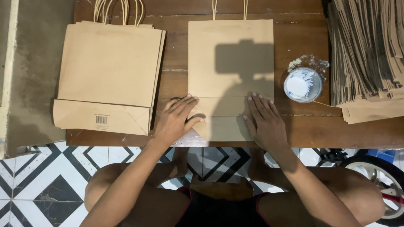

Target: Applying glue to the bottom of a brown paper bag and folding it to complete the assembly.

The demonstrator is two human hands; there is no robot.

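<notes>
**A:** So we've got one brown paper bag (230, 63) lying flat in the middle of the wooden table (294, 42), handles pointing away from us, bottom end at the near edge. Both our hands are on that bottom fold. The left hand (177, 119) is flat on the left corner of the folded base, fingers spread and pointing up and to the right, thumb sticking out across the flap. The right hand (265, 120) is palm down on the right side of the same fold, fingers straight and close together.

**B:** Are we gripping anything there?

**A:** Nope, neither hand is closed around anything. Both are laid out flat and pressing on the paper, nothing pinched between fingers as far as we can see.

**B:** What's around it?

**A:** Just right of the bag there's a small round tub of white glue (302, 84) with a thin stick in it and some dried white mess behind it. Past that, on the far right, a big stack of flat brown paper pieces (366, 54). On the left, well apart from our bag, there's a pile of finished bags (107, 71) with twisted handles, bottoms folded over. Below the table edge we see our knees, a black-and-white patterned tile floor (42, 180), and part of a small wheel (385, 185) bottom right.
</notes>
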